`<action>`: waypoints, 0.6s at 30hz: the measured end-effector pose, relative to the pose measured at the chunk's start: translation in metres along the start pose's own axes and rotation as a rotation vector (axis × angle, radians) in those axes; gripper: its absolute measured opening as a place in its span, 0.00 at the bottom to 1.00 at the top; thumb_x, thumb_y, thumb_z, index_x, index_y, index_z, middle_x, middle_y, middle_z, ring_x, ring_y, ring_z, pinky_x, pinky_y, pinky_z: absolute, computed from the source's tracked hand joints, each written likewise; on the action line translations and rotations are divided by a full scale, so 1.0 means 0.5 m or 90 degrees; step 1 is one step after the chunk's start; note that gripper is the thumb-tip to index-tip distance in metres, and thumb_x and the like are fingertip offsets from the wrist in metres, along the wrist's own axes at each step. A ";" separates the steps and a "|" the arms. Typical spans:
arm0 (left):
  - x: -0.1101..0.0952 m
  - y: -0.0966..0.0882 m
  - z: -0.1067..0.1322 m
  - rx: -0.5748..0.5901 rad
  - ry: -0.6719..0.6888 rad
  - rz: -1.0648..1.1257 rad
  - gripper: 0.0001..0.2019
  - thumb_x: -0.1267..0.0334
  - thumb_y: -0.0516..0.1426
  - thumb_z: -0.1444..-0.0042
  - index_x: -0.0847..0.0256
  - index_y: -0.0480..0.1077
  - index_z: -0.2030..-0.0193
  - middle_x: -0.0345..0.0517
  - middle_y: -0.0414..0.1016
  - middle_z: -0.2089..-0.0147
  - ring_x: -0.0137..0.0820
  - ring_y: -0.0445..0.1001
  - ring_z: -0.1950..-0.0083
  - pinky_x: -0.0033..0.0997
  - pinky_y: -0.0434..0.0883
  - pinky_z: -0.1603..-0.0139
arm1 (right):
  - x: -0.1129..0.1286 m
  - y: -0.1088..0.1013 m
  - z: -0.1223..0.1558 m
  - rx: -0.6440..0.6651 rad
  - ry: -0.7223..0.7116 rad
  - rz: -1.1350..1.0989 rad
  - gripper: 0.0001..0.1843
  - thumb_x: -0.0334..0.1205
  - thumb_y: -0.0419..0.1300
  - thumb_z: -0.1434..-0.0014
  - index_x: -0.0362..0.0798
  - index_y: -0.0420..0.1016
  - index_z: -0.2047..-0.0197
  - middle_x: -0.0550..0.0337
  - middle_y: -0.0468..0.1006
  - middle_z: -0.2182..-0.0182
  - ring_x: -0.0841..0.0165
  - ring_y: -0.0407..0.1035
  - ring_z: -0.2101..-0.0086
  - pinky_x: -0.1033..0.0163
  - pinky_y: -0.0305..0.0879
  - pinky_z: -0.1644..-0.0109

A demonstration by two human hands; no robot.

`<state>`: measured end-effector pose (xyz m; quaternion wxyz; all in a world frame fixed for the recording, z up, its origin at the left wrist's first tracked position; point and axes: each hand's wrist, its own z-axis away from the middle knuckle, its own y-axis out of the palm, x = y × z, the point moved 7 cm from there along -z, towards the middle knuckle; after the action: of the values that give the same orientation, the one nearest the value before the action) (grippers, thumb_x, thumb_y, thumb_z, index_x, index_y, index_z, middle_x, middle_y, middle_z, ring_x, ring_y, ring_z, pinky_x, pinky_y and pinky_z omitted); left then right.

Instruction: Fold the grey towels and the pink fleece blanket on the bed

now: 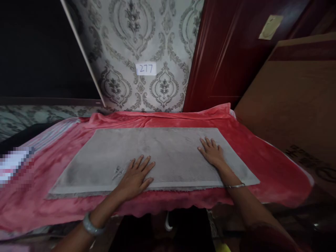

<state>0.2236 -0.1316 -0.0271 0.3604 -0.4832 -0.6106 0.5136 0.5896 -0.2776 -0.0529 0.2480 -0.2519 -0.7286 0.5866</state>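
Observation:
A grey towel, folded into a wide rectangle, lies flat before me with a pale band along its near edge. My left hand rests on its near left part, fingers spread, beside a small dark embroidered mark. On the right part of the towel, my right hand lies palm down with its fingers apart. Neither hand grips anything. A pale bangle circles my left wrist and a thin silver one my right.
Beneath the towel, a red plush blanket covers the table and hangs over its near edge. A dark screen stands at the back left. At the right is a large cardboard box. A card reading 277 is on the patterned wall.

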 end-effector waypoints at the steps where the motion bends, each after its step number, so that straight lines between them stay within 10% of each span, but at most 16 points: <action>1: -0.002 -0.009 -0.009 0.018 -0.001 0.013 0.27 0.47 0.50 0.32 0.48 0.62 0.28 0.50 0.60 0.25 0.52 0.57 0.26 0.61 0.61 0.31 | -0.002 0.002 0.002 -0.005 -0.001 -0.001 0.34 0.58 0.40 0.29 0.57 0.54 0.25 0.52 0.51 0.26 0.49 0.47 0.29 0.31 0.52 0.33; 5: -0.022 -0.045 -0.100 0.067 -0.001 0.077 0.25 0.51 0.46 0.30 0.59 0.68 0.33 0.59 0.69 0.32 0.48 0.68 0.32 0.53 0.65 0.33 | -0.011 0.004 0.002 -0.028 -0.010 -0.022 0.36 0.60 0.40 0.30 0.55 0.56 0.25 0.50 0.54 0.26 0.47 0.49 0.30 0.29 0.53 0.34; 10: -0.025 -0.014 -0.217 0.073 -0.021 0.051 0.32 0.50 0.52 0.33 0.61 0.56 0.25 0.64 0.49 0.22 0.56 0.47 0.22 0.69 0.48 0.27 | -0.018 0.013 0.003 -0.023 -0.013 -0.031 0.37 0.61 0.38 0.31 0.57 0.56 0.26 0.52 0.55 0.27 0.47 0.49 0.30 0.29 0.54 0.34; 18: 0.070 0.035 -0.146 0.060 -0.151 0.031 0.33 0.43 0.47 0.32 0.51 0.53 0.24 0.51 0.47 0.21 0.55 0.45 0.22 0.70 0.45 0.27 | -0.044 0.048 -0.003 0.044 -0.028 -0.010 0.41 0.60 0.33 0.33 0.51 0.50 0.23 0.50 0.48 0.25 0.42 0.46 0.29 0.28 0.55 0.34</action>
<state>0.2862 -0.0775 -0.0307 0.2951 -0.4164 -0.6122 0.6039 0.6088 -0.2868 -0.0776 0.2449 -0.2246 -0.7151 0.6149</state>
